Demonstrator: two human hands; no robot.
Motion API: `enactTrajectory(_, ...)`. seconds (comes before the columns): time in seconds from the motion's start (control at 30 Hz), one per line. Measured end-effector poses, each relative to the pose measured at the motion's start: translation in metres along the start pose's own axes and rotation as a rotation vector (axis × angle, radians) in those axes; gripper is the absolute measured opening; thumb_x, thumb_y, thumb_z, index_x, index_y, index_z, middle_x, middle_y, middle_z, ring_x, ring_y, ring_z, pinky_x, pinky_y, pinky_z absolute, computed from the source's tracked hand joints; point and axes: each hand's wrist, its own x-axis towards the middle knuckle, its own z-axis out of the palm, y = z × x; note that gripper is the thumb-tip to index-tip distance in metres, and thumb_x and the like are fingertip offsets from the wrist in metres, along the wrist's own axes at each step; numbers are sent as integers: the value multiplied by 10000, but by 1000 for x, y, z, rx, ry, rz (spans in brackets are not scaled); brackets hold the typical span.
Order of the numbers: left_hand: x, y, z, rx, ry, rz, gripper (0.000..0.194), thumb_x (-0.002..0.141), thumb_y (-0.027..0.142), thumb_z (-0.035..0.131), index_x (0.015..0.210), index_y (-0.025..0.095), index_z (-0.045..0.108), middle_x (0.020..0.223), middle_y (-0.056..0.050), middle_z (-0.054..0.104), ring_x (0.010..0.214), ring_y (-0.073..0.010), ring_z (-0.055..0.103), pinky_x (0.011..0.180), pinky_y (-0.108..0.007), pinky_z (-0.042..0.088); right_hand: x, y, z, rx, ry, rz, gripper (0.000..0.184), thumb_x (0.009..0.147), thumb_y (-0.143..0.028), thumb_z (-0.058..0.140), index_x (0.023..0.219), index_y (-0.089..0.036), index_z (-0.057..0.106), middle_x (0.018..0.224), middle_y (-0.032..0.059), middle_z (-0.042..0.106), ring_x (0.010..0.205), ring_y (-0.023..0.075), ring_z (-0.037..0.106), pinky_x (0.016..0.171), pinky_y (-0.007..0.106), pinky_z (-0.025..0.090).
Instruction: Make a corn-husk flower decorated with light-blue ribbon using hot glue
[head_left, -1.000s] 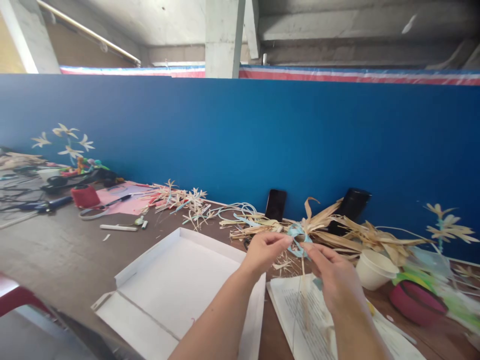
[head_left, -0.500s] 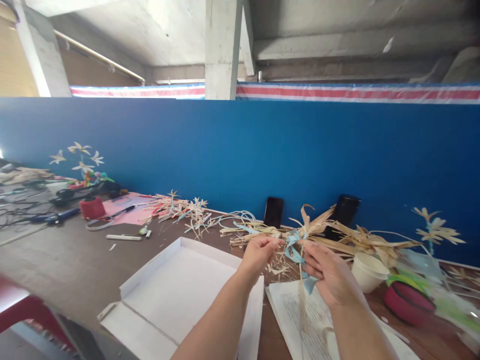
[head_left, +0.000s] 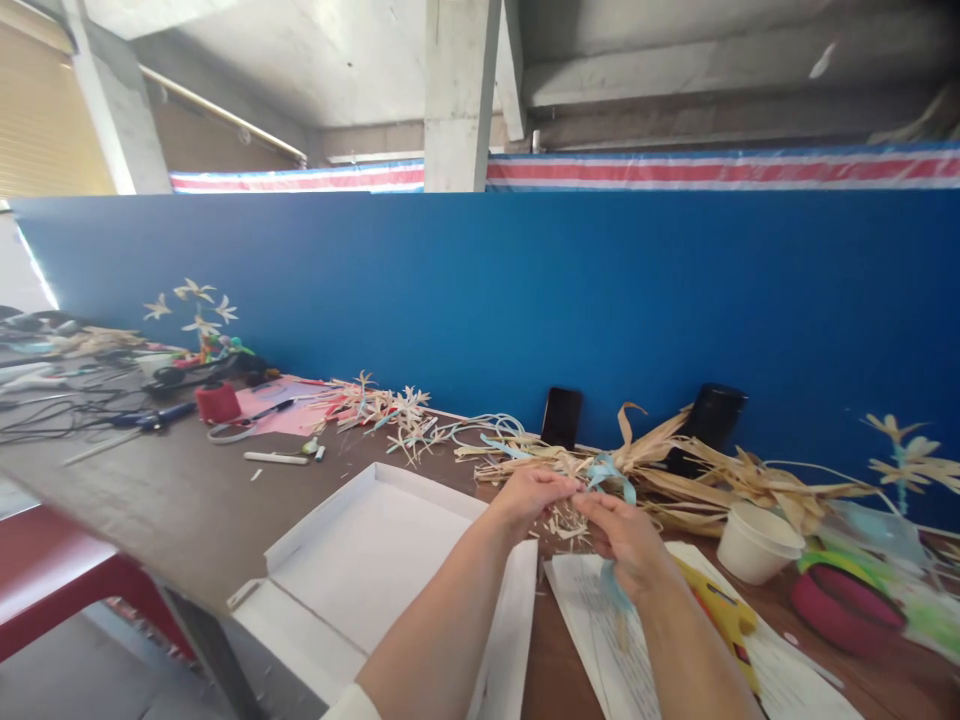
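Observation:
My left hand [head_left: 531,500] and my right hand [head_left: 621,535] meet at the fingertips above the table, both pinched. A looped light-blue strip [head_left: 616,482] stands up from my right fingers, and its tail [head_left: 616,590] hangs below that hand. A thin pale stick [head_left: 622,632] shows beneath the tail, blurred. What sits between my left fingertips is too small to make out. Behind the hands lie dried straw-coloured husks [head_left: 652,445] and thin sticks [head_left: 499,468]. Printed sheets [head_left: 592,610] are under my right hand.
A white open box [head_left: 375,560] lies left of my arms. A yellow tool [head_left: 721,610], partly behind my right forearm, rests on the papers. To the right stand a white cup [head_left: 757,545] and a magenta round item [head_left: 844,605]. A phone [head_left: 561,418] leans on the blue partition [head_left: 480,300].
My hands have drawn together until the fingertips meet. The blue strip has shifted within my fingers. The view has swung slightly left, and the yellow tool now shows by my right forearm.

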Motion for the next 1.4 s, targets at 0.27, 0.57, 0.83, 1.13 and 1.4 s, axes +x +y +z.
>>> enactTrajectory(0.27,-6,-5,0,-162,26,-54,415,533,443,771,737,97,668,564,-3,542,448,-51,410,442,-197,242,0,8,0,59,-45,25,308,603,-372,762,724,-136,606,480,-99,279,434,30,154,403,186,72)
enactTrajectory(0.57,-8,-8,-1,-7,70,38,350,611,434,707,729,106,674,582,8,519,489,-46,364,464,-193,244,-5,9,-3,24,-11,27,294,602,-384,758,682,-151,598,471,-102,256,438,35,149,406,186,91)
enactTrajectory(0.83,-7,-9,3,131,175,39,310,631,410,673,726,114,672,566,15,522,499,-63,376,492,-210,269,-9,8,-5,-330,139,-110,323,629,-485,682,749,-186,698,429,-46,458,420,102,377,428,242,259)
enactTrajectory(1.13,-10,-7,7,237,210,25,225,641,344,658,681,123,657,576,16,547,531,-77,421,528,-215,313,-12,1,-12,-689,112,-198,295,701,-455,599,807,-208,720,688,2,678,673,199,578,646,292,398)
enactTrajectory(1.4,-10,-6,11,259,256,17,238,640,343,664,685,109,658,533,22,502,506,-70,390,500,-210,303,-16,-4,-5,-777,219,-271,281,663,-444,588,758,-213,717,764,31,711,746,243,612,681,313,409)
